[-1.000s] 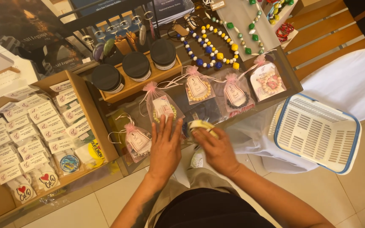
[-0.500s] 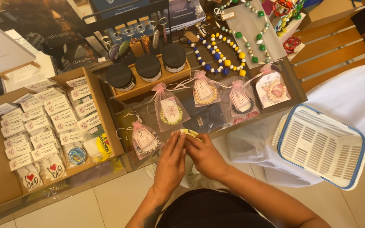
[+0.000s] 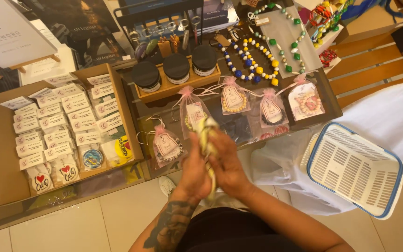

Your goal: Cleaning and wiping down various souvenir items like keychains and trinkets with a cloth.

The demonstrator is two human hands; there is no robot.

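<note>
Both hands meet in front of the person's body, just below the front edge of the dark display tray (image 3: 328, 106). The left hand (image 3: 193, 169) and the right hand (image 3: 228, 164) are pressed together palm to palm around a pale yellow-and-white cloth piece (image 3: 207, 131), which sticks up above the fingertips and also shows a little below the palms. What the cloth piece is exactly cannot be told.

On the tray, just beyond the hands, lie several sheer pink-tied gift pouches, each with a bracelet and a card inside: one pouch (image 3: 167, 145) sits at the tray's near left corner, just left of the left hand, another pouch (image 3: 233, 98) lies further back toward the middle. At the tray's far left stands a wooden holder with three black-lidded jars (image 3: 176, 70). Beaded necklaces (image 3: 257, 60) in blue, yellow and white lie at the tray's far side.

Left of the tray stands a cardboard box (image 3: 1, 140) filled with rows of small carded items. Right of the tray, a white slotted basket with a blue rim (image 3: 353, 169) rests on white cloth.
</note>
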